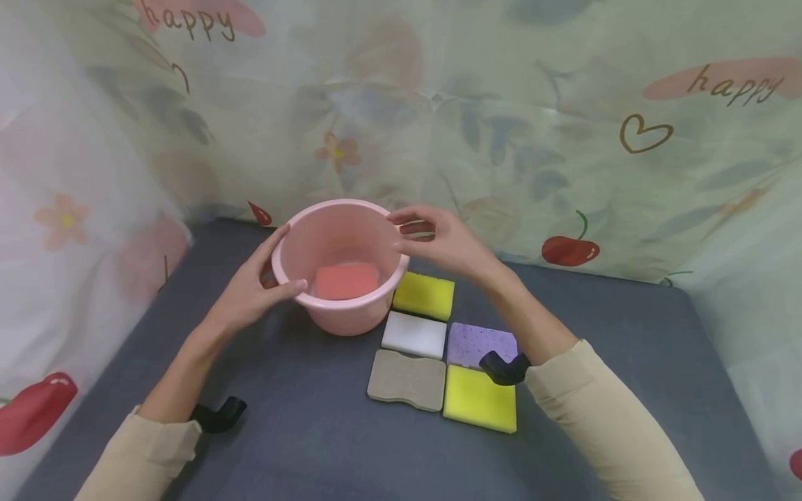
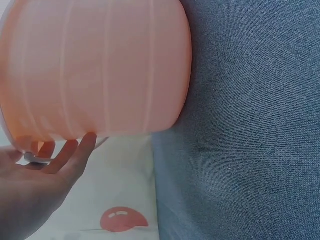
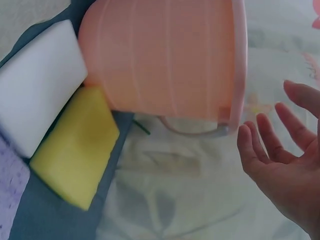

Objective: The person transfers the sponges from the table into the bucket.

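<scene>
Two hands flank a round pink plastic tub (image 1: 341,268) on the grey fabric-covered bench (image 1: 301,431).

The left hand (image 1: 250,292) rests its straight fingers on the tub's near-left rim; the right hand (image 1: 441,243) hovers beside the far-right rim, fingers spread and holding nothing. Inside the smooth, faintly ribbed tub lies a coral rectangular sponge (image 1: 347,280). Just right of it sit yellow (image 1: 424,295), white (image 1: 414,335), purple (image 1: 477,343) and tan (image 1: 407,379) foam sponges.
</scene>
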Motion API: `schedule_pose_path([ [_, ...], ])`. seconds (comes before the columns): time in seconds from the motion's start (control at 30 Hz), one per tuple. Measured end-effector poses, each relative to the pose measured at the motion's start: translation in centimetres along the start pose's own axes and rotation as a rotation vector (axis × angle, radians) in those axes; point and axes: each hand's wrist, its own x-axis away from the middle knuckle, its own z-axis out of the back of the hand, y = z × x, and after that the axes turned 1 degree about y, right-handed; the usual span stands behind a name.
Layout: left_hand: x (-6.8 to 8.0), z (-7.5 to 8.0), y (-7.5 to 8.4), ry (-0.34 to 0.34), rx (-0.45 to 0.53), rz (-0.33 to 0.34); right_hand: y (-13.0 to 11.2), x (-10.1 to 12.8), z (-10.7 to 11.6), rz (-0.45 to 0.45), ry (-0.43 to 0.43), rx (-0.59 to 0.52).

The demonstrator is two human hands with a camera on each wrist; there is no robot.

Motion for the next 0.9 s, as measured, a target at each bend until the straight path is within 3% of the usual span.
schedule_pose_path([
  [0.9, 0.1, -0.2, 0.2, -0.001, 0.052, 0.011, 4.1, 7.5, 2.4, 0.025, -0.022, 0.131],
])
